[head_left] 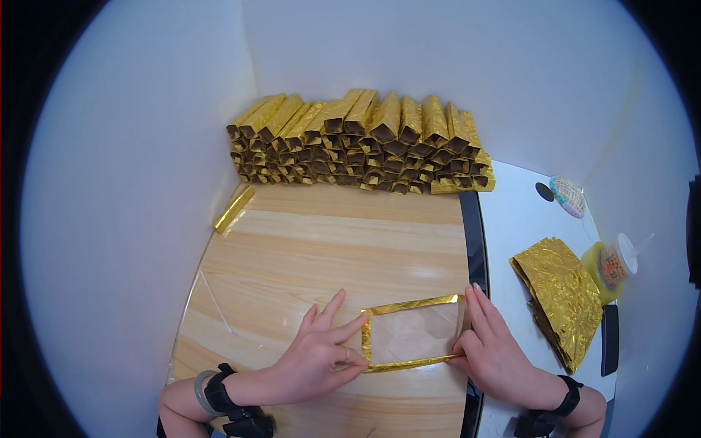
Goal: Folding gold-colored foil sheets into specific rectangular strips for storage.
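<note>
Both hands lie closest to the lens, low over the wooden tabletop (314,233), pressing on a single sheet of gold foil paper (412,332). Left hand (321,358): fingers spread flat, thumb and forefinger pinching the folded left border of the sheet. Right hand (493,347): fingers extended along the right edge, thumb tucked at the lower corner; neither hand closes around anything, both press and pinch lightly. Sheet lies pale side up between the two hands, its left, top and bottom edges already turned in as narrow gold strips; the right edge is under the fingers and I cannot tell its fold.

Judged progress: this piece looks partly folded, well short of the finished form. Far beyond the hands, against the white wall, a large stack of folded gold pieces (361,142) stands several rows deep, so much work appears done. One loose folded piece (234,209) lies beyond the left hand, by the wall. Outside the right hand, on the white surface, a pile of flat gold sheets (562,296) remains unfolded, so a fair amount seems left.
</note>
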The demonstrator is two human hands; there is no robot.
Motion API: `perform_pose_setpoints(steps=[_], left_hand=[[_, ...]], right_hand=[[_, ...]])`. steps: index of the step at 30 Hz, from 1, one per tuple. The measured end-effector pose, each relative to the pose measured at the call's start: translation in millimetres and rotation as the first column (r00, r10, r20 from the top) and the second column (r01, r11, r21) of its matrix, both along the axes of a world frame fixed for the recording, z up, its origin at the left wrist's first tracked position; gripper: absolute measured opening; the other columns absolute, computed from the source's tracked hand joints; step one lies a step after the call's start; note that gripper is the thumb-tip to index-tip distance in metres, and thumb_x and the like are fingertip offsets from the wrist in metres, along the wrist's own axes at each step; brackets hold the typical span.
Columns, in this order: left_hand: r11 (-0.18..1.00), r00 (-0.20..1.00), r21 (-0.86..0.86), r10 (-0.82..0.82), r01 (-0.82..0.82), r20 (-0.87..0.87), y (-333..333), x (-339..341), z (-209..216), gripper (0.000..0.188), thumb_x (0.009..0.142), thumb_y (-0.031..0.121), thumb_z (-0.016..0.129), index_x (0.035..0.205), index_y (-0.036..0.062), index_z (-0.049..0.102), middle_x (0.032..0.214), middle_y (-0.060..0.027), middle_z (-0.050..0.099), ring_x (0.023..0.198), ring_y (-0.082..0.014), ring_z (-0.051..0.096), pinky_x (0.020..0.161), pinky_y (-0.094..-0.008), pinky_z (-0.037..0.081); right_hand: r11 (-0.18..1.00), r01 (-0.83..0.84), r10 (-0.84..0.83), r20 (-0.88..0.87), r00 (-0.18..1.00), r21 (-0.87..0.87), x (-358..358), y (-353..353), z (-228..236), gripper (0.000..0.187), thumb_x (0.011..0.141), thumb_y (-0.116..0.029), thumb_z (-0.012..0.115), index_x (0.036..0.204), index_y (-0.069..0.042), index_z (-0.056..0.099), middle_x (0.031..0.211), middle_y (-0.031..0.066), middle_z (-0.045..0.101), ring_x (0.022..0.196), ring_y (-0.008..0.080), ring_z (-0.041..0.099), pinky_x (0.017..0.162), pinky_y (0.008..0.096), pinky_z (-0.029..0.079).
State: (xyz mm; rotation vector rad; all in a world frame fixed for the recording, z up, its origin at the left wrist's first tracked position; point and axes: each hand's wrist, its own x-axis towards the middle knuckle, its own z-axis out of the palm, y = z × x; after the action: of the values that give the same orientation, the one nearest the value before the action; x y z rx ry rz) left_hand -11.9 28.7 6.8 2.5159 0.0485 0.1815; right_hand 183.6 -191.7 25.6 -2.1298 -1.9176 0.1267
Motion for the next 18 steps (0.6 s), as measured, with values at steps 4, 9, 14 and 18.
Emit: perform_pose_setpoints(steps=[4,9,14,18], left_hand=[[1.0,0.999,-0.015,0.02,-0.021,-0.027,-1.8,-0.5,1.5,0.011,0.074,0.019,0.078,0.083,0.0131,0.075,0.14,-0.0073,0.05,0.142,-0.0439,0.016,0.107,-0.0649,0.016],[1.0,0.999,-0.023,0.016,-0.017,-0.03,-1.6,-1.7,0.7,0.01,0.073,0.017,0.079,0.081,0.014,0.075,0.14,-0.0078,0.05,0.142,-0.0439,0.016,0.106,-0.0664,0.016],[0.999,0.999,-0.048,0.011,-0.013,-0.043,-0.8,0.1,2.9,0.006,0.073,0.016,0.078,0.077,0.0139,0.073,0.141,-0.0085,0.049,0.142,-0.0441,0.015,0.105,-0.0676,0.016],[1.0,0.999,-0.02,0.008,-0.009,-0.051,-3.0,0.1,5.3,0.011,0.074,0.014,0.076,0.074,0.0109,0.066,0.142,-0.0085,0.048,0.142,-0.0447,0.012,0.105,-0.0692,0.015]], right_hand=[[1.0,0.026,-0.027,0.053,0.998,0.009,-5.8,-2.6,-1.1,0.029,0.074,-0.013,0.07,0.086,0.003,0.049,0.139,0.0414,0.029,0.131,0.0519,0.031,0.109,0.0518,0.029],[0.999,0.045,-0.043,0.144,0.989,-0.009,-12.0,-4.2,3.1,0.027,0.077,-0.015,0.066,0.086,0.003,0.048,0.139,0.0387,0.031,0.132,0.0489,0.032,0.109,0.0546,0.027],[0.993,-0.088,0.103,0.203,0.974,-0.079,-1.3,-0.3,4.4,0.026,0.082,-0.02,0.061,0.087,0.001,0.047,0.135,0.0341,0.041,0.131,0.0422,0.038,0.11,0.0531,0.026],[0.972,-0.192,0.212,0.16,0.964,-0.135,12.2,3.4,12.5,0.025,0.087,-0.022,0.059,0.089,0.0,0.048,0.131,0.0296,0.049,0.128,0.037,0.044,0.111,0.0494,0.027]])
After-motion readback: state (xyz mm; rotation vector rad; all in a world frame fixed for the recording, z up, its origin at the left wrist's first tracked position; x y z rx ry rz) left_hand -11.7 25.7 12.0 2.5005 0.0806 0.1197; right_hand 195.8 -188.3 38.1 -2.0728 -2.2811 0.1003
